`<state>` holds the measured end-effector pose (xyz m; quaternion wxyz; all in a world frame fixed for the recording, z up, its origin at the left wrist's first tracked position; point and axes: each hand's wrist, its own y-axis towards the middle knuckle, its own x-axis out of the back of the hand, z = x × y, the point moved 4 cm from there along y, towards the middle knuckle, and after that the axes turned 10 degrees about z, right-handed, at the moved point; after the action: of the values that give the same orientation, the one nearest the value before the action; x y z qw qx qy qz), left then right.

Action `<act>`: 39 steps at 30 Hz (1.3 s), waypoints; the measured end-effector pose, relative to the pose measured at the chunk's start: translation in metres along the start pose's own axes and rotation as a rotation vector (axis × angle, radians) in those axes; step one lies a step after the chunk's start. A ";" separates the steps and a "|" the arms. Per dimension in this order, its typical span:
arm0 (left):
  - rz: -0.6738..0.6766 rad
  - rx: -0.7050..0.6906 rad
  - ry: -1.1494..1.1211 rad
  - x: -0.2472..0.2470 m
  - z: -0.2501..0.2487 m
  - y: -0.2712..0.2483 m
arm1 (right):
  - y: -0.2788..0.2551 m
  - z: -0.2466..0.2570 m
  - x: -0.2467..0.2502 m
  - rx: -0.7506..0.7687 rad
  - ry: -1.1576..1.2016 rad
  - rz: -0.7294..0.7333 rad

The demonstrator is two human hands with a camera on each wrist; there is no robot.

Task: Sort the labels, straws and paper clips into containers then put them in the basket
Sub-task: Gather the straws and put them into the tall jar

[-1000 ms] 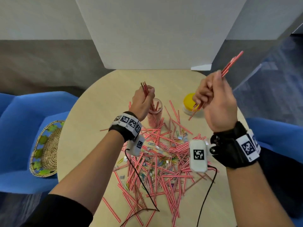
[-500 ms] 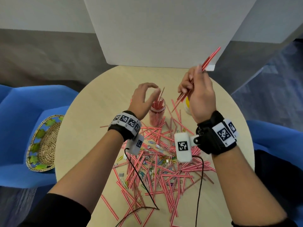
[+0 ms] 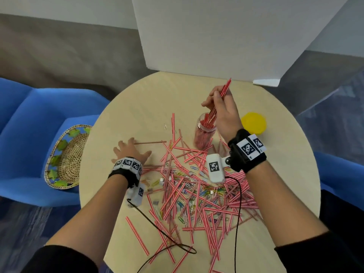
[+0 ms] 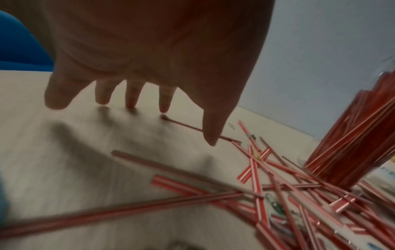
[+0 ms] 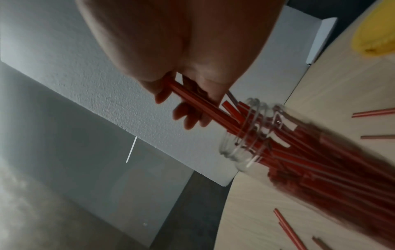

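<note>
While the right hand [image 3: 222,113] pinches a straw bundle [image 5: 198,104] tilted into the jar [image 3: 203,131] directly below, the left hand [image 3: 130,150] lies flat and unclenched on the bench [image 3: 137,107].

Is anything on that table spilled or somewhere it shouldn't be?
Yes: red-striped straws and coloured paper clips lie in one tangled heap across the round table, while the woven basket sits off it on a blue chair.

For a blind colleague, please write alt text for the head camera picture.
The right hand lowers a bundle of red striped straws into a clear jar on a round table, while the left hand, fingers spread, reaches for a single straw. Straws and paper clips litter the table; a woven basket sits left.
</note>
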<state>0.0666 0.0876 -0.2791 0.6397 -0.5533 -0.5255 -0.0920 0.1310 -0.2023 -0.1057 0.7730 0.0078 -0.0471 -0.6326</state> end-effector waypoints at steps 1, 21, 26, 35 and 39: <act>0.036 0.001 0.036 -0.005 0.005 0.002 | -0.001 -0.002 0.000 -0.006 -0.077 0.027; 0.044 -0.041 0.072 -0.021 0.017 -0.005 | -0.018 -0.023 -0.023 -0.104 -1.328 0.431; 0.035 -0.044 0.058 -0.022 0.015 -0.005 | -0.021 -0.005 -0.011 0.031 -1.127 0.156; 0.038 -0.041 0.063 -0.021 0.017 -0.005 | -0.034 -0.010 -0.024 -0.078 -1.137 0.352; 0.060 -0.042 0.059 -0.019 0.016 -0.006 | -0.058 0.012 -0.010 0.080 -1.093 0.214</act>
<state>0.0450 0.0895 -0.2932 0.6457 -0.5792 -0.4874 -0.1000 0.0712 -0.2041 -0.0987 0.6951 -0.2966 -0.4656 -0.4605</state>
